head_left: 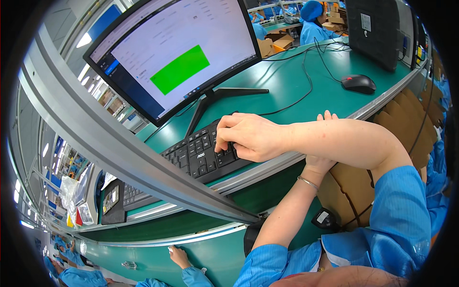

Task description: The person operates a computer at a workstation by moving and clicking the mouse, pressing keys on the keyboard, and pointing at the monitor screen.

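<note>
My right hand (pixel 251 137) rests over the number-pad end of a black keyboard (pixel 203 152), its fingers bent down onto the keys and apart, holding nothing. My left arm, with a metal bangle at the wrist, passes beneath my right forearm. Of my left hand (pixel 327 115) only stretched fingertips show above that forearm; its palm is hidden, and nothing shows in it. Behind the keyboard stands a monitor (pixel 167 52) with a green rectangle on its screen. A black mouse (pixel 358 83) lies on the green bench (pixel 287 103), beyond my left fingertips.
A grey metal post (pixel 110 143) slants across the keyboard's front. Another black monitor (pixel 373 33) stands at back right. Flattened cardboard (pixel 401 119) lies along the right edge. A black corded device (pixel 326 218) is near my body. A co-worker's hand (pixel 180 257) is at lower left.
</note>
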